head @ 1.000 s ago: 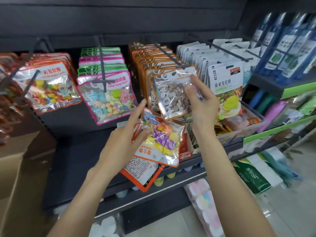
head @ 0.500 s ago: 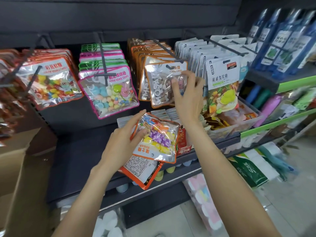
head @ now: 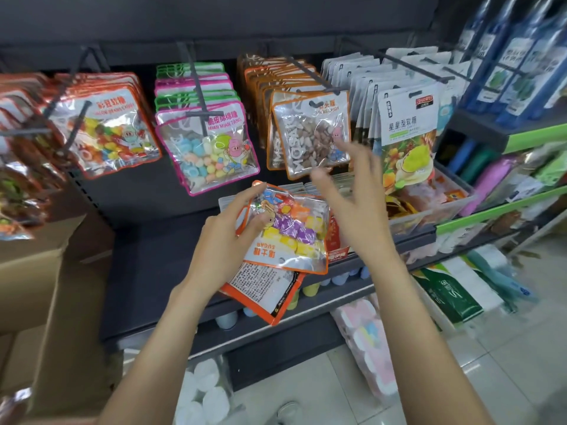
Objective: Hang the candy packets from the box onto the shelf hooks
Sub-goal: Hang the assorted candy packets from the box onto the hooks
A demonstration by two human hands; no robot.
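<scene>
**Packets in our left hand, right hand spread and holding nothing**

We are gripping a small stack of candy packets in our left hand, the thumb lying over the top packet's upper edge and the fingers curling round its left side. The top packet is showing its clear front with yellow, purple and orange sweets, printed upside down to us; an orange-edged packet beneath it is sticking out toward the near side, label side up. The stack is hovering over the dark shelf, below the hanging rows.

Our right hand is hanging in the air just right of the stack, fingers spread and relaxed, blurred, touching nothing we can make out. Just beyond its fingertips an orange-edged nut packet is hanging tilted at the front of its hook.

To the left, a pink-edged marshmallow packet is fronting another hook row, and farther left an orange-edged bean candy packet is doing the same. A cardboard box is standing at the near left. White pouches are hanging on the right.
</scene>
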